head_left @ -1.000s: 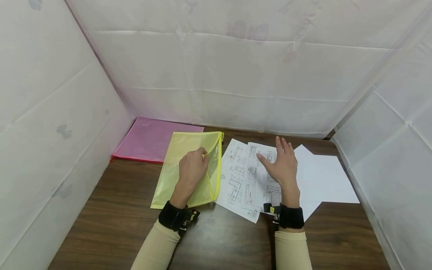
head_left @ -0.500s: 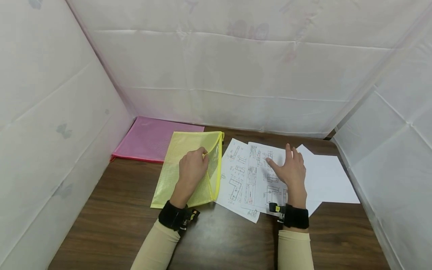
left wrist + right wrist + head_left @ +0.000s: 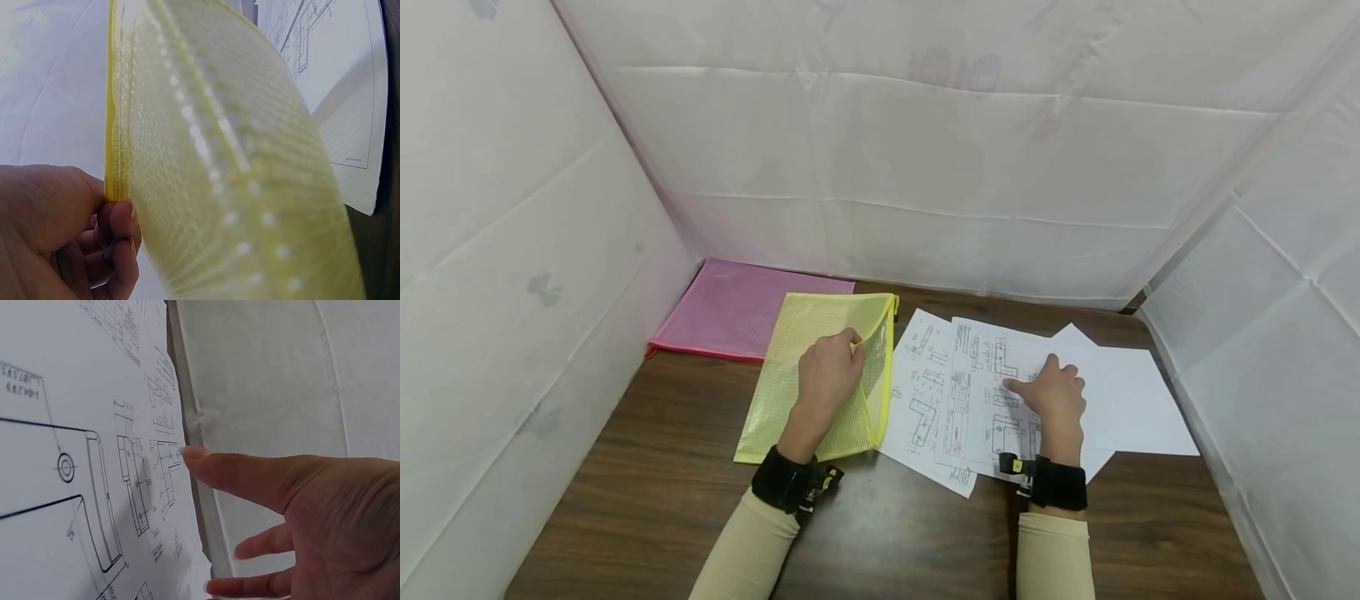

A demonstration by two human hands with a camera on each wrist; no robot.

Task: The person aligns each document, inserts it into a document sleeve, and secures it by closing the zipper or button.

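Observation:
A yellow mesh zip pouch lies on the dark wooden table. My left hand pinches the edge of its upper flap and lifts it, so the pouch bows open past my left hand. To the right lie overlapping printed sheets with technical drawings. My right hand rests on the top sheet with its thumb laid on the print. Its fingers are bent down at the sheet's right edge. In the right wrist view the right hand shows a wide gap between thumb and fingers.
A pink mesh pouch lies at the back left, partly under the yellow one. Blank white sheets spread out to the right of the printed ones. White fabric walls close in the table on three sides.
My right hand slid to the right across the printed sheets and its fingers went from flat to bent. The left hand and the yellow pouch stayed still.

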